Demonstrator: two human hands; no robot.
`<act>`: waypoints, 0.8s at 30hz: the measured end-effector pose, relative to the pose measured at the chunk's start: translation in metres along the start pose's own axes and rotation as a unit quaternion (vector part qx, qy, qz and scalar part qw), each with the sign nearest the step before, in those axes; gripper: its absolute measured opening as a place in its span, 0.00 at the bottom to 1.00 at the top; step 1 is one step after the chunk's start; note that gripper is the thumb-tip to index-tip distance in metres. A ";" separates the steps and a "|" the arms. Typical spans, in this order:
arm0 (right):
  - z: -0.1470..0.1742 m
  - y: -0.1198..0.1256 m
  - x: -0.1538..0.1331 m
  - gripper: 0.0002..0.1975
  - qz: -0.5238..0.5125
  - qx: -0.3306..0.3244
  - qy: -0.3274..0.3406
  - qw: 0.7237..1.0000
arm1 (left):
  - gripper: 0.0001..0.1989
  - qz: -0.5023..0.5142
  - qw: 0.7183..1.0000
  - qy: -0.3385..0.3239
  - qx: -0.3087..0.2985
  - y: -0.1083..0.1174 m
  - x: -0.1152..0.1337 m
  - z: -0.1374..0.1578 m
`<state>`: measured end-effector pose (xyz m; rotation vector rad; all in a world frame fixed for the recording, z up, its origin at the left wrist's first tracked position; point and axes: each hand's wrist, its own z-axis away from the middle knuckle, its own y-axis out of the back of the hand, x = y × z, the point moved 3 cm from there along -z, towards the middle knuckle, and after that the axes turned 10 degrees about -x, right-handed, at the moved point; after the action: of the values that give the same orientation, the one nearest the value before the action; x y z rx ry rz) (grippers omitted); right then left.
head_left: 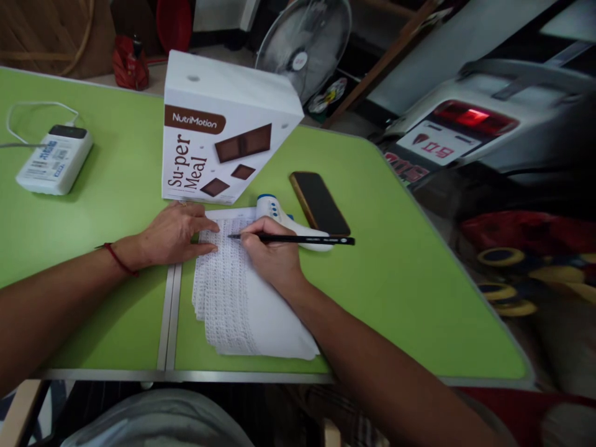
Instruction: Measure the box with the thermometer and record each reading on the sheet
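Observation:
My right hand [274, 251] is closed around a black pencil [310, 239], its tip touching a sheet of paper [279, 316]. Dense rows of handwriting cover the left part of that sheet, which tops a small stack with uneven edges. My left hand [179, 233] lies flat at the stack's upper left edge, fingers apart, thumb and forefinger resting on the paper. Just beyond my right hand is a white and blue handheld device [274, 211], like a forehead thermometer, partly hidden by the hand and pencil. A dark phone [321, 202] lies to its right.
A white NutriMotion box [223, 130] stands behind the paper. At the left, a white device [58, 161] has a cable plugged in. The green table [395, 298] has a metal seam left of the stack. Beyond it are a fan [302, 46] and a scooter [456, 124].

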<state>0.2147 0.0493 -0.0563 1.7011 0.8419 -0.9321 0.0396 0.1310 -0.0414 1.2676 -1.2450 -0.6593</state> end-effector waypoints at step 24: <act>0.000 -0.002 -0.005 0.03 -0.023 -0.039 0.004 0.999 | 0.13 0.002 1.000 0.016 -0.014 0.001 0.000 0.000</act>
<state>0.2108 0.0489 -0.0528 1.6242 0.9156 -0.9126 0.0396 0.1312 -0.0409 1.2479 -1.2066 -0.6495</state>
